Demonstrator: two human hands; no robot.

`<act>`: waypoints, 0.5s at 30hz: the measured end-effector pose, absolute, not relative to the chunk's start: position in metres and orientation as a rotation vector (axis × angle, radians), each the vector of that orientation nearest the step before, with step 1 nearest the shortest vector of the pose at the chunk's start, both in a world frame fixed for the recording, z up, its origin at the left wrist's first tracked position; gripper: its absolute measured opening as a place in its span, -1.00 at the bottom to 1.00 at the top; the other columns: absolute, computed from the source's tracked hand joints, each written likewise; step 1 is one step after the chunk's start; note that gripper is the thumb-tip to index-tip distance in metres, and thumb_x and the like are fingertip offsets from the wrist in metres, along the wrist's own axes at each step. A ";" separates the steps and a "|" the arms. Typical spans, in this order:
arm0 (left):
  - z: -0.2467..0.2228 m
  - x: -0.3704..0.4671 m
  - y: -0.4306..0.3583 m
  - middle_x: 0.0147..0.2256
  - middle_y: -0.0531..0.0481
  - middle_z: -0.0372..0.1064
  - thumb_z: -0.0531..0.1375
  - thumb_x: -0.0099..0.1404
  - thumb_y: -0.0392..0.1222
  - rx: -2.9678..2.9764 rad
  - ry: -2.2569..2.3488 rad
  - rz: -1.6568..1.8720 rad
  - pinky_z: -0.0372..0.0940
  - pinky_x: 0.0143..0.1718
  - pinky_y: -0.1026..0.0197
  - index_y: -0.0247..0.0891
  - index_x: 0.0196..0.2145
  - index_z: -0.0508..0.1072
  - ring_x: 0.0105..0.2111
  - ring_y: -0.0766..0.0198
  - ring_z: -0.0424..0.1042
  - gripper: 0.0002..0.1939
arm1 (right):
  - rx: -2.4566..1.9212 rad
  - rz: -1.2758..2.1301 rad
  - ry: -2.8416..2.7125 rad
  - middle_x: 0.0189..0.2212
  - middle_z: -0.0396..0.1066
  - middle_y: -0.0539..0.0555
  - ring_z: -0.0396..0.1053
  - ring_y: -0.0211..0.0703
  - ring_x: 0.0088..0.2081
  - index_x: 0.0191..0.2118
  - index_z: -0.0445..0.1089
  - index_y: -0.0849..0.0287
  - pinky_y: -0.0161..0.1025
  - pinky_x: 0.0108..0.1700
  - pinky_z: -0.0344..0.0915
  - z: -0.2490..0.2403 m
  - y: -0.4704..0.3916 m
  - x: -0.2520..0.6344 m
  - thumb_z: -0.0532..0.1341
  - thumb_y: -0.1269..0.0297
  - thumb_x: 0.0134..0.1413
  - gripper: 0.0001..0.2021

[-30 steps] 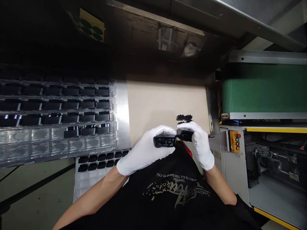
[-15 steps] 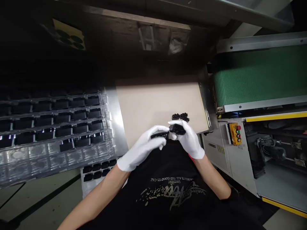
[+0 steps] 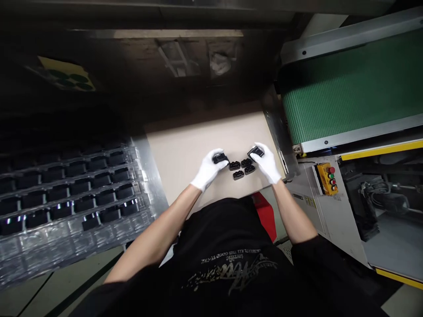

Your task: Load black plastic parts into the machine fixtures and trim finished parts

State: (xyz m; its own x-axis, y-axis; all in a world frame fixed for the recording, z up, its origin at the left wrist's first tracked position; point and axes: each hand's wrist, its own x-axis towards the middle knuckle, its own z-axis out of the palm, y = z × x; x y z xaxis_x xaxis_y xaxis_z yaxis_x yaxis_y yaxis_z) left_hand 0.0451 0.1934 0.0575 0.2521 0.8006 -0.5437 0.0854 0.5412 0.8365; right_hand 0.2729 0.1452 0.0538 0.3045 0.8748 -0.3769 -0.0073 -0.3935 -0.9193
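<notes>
Both hands [image 3: 207, 170] hold black housings [image 3: 220, 157]; four black pieces [image 3: 235, 165] between.

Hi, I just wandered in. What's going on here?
A person in white gloves is working over a beige board. The left hand grips one black part, and the right hand grips another black piece; the two are held apart. Four small black pieces lie on the board between and just below the hands. Off to the left is a clear tray with rows of dark parts, and to the right a green belt.
</notes>
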 end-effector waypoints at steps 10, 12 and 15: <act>-0.025 0.107 0.208 0.10 -0.27 0.52 0.26 0.20 -0.34 1.236 1.315 0.524 0.18 0.40 -0.22 -0.30 -0.02 0.53 0.21 -0.13 0.44 -0.64 | -1.871 1.305 -1.183 0.01 0.57 0.15 0.51 0.02 0.12 0.04 0.54 0.23 0.19 0.32 0.37 -0.020 0.192 0.268 0.38 0.38 0.24 -0.74; -0.025 0.101 0.202 0.12 -0.25 0.51 0.26 0.24 -0.27 1.247 1.294 0.524 0.18 0.40 -0.20 -0.26 -0.01 0.53 0.23 -0.12 0.42 -0.66 | -1.873 1.312 -1.196 0.00 0.58 0.14 0.53 0.00 0.10 0.03 0.54 0.23 0.16 0.27 0.42 -0.021 0.191 0.264 0.38 0.35 0.29 -0.77; -0.015 0.092 0.196 0.16 -0.25 0.50 0.28 0.29 -0.12 1.219 1.260 0.511 0.19 0.41 -0.17 -0.27 0.03 0.51 0.25 -0.12 0.42 -0.64 | -1.940 1.219 -1.126 0.08 0.55 0.16 0.50 0.01 0.17 0.11 0.51 0.23 0.15 0.30 0.40 -0.010 0.182 0.262 0.36 0.37 0.32 -0.72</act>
State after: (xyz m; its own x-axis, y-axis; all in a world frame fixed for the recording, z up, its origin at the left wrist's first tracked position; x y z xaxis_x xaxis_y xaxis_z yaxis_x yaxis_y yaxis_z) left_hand 0.0924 0.1964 -0.0150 0.3054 0.8477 -0.4337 0.3064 0.3437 0.8877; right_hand 0.2625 0.1823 -0.0101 0.2263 0.8791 -0.4196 0.3486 -0.4753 -0.8078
